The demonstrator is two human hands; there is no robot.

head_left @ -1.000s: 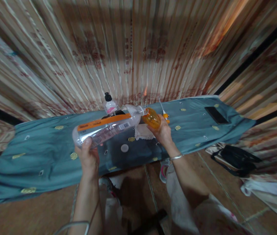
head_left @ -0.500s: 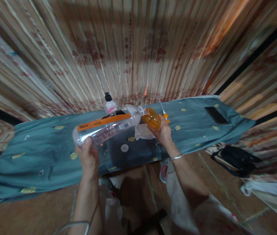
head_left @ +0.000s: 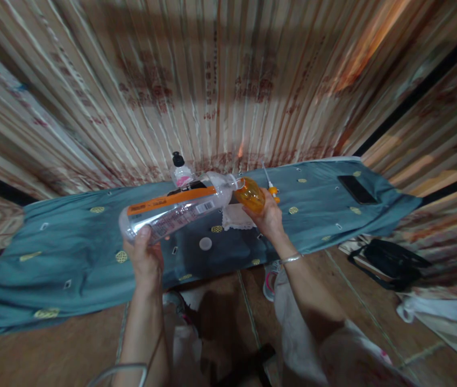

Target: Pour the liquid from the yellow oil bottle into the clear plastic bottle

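My left hand (head_left: 145,255) is closed around the lower end of a large clear plastic bottle (head_left: 180,212) with an orange-and-silver label. The bottle lies nearly level, its neck pointing right. In my right hand (head_left: 269,217) is a small orange translucent bottle (head_left: 251,194), tilted so its mouth meets the mouth of the clear bottle. Whether liquid passes between them cannot be made out. Below the two mouths lies a white lace-edged cloth (head_left: 237,216). A round white cap (head_left: 205,244) rests on the tablecloth in front.
Behind the clear bottle stands a small bottle with a black cap (head_left: 180,167). A thin white tool with orange parts (head_left: 271,185) lies right of my right hand. Farther right is a black phone (head_left: 357,190) on the teal tablecloth (head_left: 313,199). A black bag (head_left: 390,263) sits on the floor.
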